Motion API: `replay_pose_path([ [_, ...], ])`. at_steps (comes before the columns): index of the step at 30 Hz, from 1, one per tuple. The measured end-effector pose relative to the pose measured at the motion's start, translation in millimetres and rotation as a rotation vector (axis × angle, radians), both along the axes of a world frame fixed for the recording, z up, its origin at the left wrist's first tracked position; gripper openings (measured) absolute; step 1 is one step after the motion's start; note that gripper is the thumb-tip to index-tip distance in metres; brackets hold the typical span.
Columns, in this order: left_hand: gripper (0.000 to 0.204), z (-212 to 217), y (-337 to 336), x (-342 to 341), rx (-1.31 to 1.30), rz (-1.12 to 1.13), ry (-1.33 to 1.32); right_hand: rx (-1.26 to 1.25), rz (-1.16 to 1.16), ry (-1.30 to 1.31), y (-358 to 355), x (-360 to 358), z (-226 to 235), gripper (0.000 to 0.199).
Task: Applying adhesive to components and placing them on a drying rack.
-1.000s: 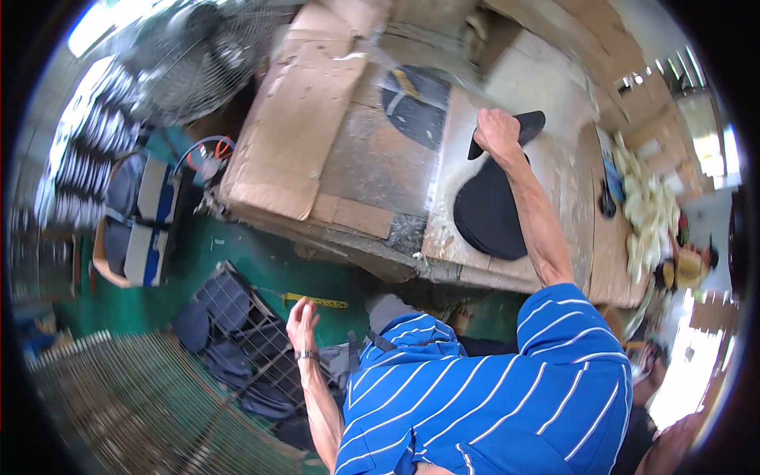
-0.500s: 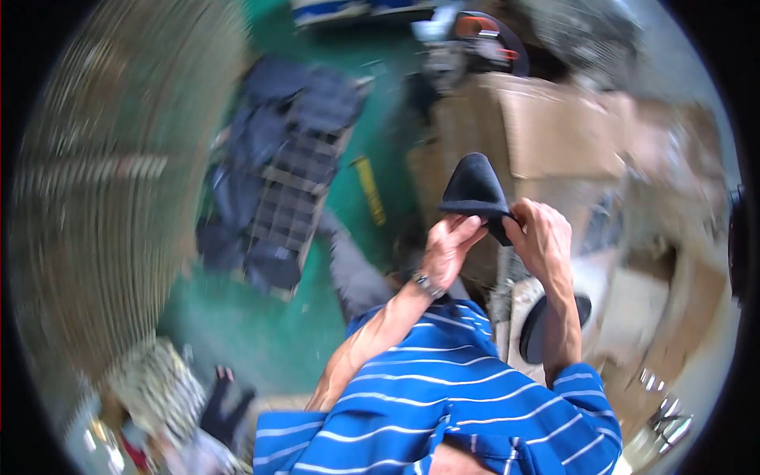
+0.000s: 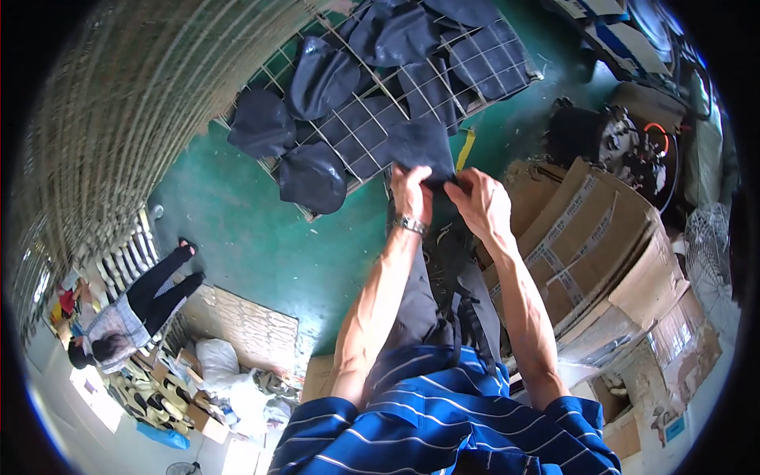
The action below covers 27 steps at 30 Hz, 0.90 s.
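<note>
Head view: our left hand [image 3: 412,190] and right hand [image 3: 481,202] each pinch the dark fabric piece [image 3: 419,146] over the wire rack [image 3: 380,95]. Released unevenly, we judge it could slip to the green floor [image 3: 261,237].

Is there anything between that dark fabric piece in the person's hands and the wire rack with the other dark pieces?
Nothing visible. Both the left hand and right hand pinch the dark fabric piece, which already overlaps the near edge of the wire rack.
</note>
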<state>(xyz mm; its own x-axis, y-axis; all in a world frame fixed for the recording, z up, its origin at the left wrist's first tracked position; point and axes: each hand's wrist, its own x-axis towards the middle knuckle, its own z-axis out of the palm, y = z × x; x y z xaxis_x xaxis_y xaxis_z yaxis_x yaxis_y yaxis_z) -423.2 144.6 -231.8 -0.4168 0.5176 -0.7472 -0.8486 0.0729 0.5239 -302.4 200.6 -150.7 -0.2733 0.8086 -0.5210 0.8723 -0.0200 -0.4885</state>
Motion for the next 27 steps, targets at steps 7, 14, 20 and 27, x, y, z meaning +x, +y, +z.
replay_pose_path([
  [7,0.059,-165,-1,-91,0.228,0.172,0.064,0.064,0.038,0.130,10,-98,-177,0.035],
  [14,0.045,-399,-83,-126,-0.014,0.237,-0.338,-0.204,-0.246,0.249,-57,-120,-380,0.038],
  [20,0.048,-509,-147,-114,-0.337,0.306,-0.368,-0.169,-0.047,0.108,-128,-37,-421,0.031],
  [27,0.057,-496,-156,-77,-0.755,0.205,-0.009,-0.464,-0.125,-0.084,-149,65,-390,0.031],
])
